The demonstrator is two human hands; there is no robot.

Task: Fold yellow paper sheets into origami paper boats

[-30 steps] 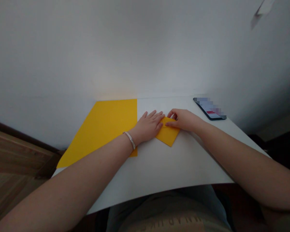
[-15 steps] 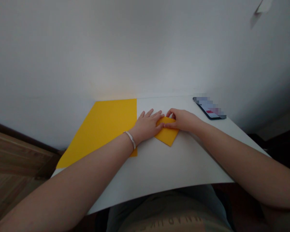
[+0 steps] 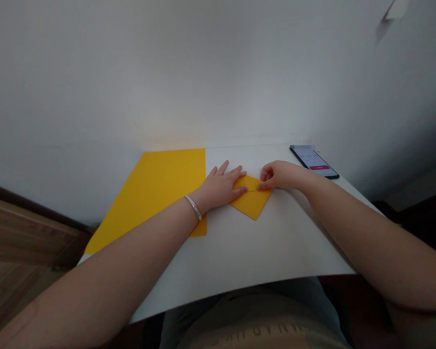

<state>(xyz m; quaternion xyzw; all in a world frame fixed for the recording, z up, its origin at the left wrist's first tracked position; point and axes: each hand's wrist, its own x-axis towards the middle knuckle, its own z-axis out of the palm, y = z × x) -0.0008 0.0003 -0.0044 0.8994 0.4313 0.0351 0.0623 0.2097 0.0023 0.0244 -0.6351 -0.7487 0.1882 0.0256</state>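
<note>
A small folded piece of yellow paper (image 3: 252, 203) lies on the white table, with a crease or flap edge running across its middle. My left hand (image 3: 223, 186) rests on its left corner, fingers spread and thumb lying on the paper. At the opposite corner, my right hand (image 3: 276, 175) has its fingers curled and its thumb pressed on the paper near the end of that line. The paper's left corner is hidden under my left hand.
A large yellow sheet (image 3: 160, 189) covers the left part of the white table (image 3: 261, 257), partly beneath my left forearm. A phone (image 3: 316, 162) lies at the back right, near the wall (image 3: 218, 72). Wooden furniture (image 3: 25, 242) stands at the left.
My right hand has slid to the right along the folded paper, away from my left thumb, baring the line between them. My left hand has barely moved.
</note>
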